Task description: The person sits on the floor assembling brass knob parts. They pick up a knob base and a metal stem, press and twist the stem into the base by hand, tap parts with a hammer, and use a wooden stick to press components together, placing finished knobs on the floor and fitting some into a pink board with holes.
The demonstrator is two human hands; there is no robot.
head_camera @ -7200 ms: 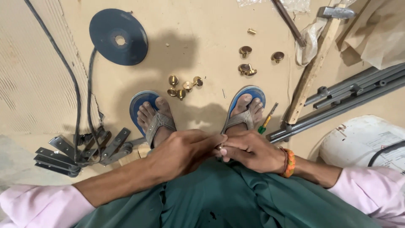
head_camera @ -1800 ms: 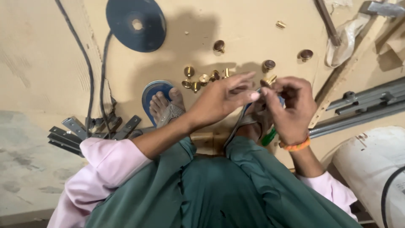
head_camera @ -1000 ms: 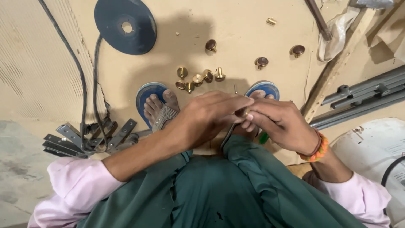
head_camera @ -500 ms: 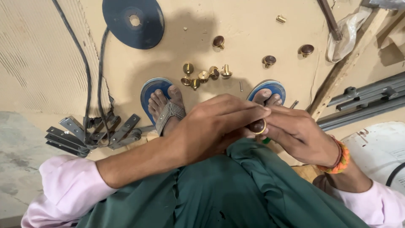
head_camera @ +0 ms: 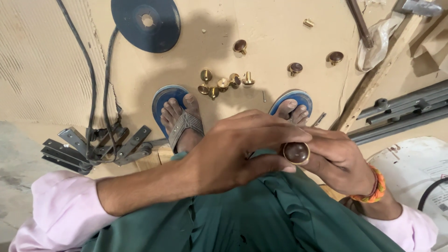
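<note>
1. Left hand (head_camera: 233, 151) reaches across the lap from the left, fingers curled over the right hand; its thumb and fingertips close on the round knob (head_camera: 296, 152) from the left side.
2. Right hand (head_camera: 340, 158) comes in from the right – fingers folded round the knob from behind and below, so both hands hold it. An orange band (head_camera: 375, 186) sits on that wrist.
3. The knob: dark brown domed face w/ a brass-coloured rim, face turned up toward the camera. It sits between the two hands, above the green lap cloth (head_camera: 261, 219), just near of the right foot.
4. Both feet rest on blue sandals – left one (head_camera: 179, 119), right one (head_camera: 293, 105) – on a pale board floor (head_camera: 280, 42).
5. Far of the feet, between them, a small cluster of brass fittings (head_camera: 224, 83) lies on the board. Three more brown-topped knobs lie apart beyond: one (head_camera: 240, 45) centre, one (head_camera: 295, 68) right of the cluster, one (head_camera: 335, 57) further right. A single small brass piece (head_camera: 308, 22) lies at the far edge.
6. Far left: a dark blue disc (head_camera: 145, 23) w/ a centre hole, flat on the board; black cables (head_camera: 100, 84) run from beside it down to a pile of grey metal brackets (head_camera: 93, 149) at the left.
7. Right side: a wooden strip (head_camera: 373, 79) runs diagonally, grey metal rails (head_camera: 401, 112) beside it, and a white drum (head_camera: 420, 163) near right.
8. Pink sleeves (head_camera: 51, 210) cover both upper arms.
</note>
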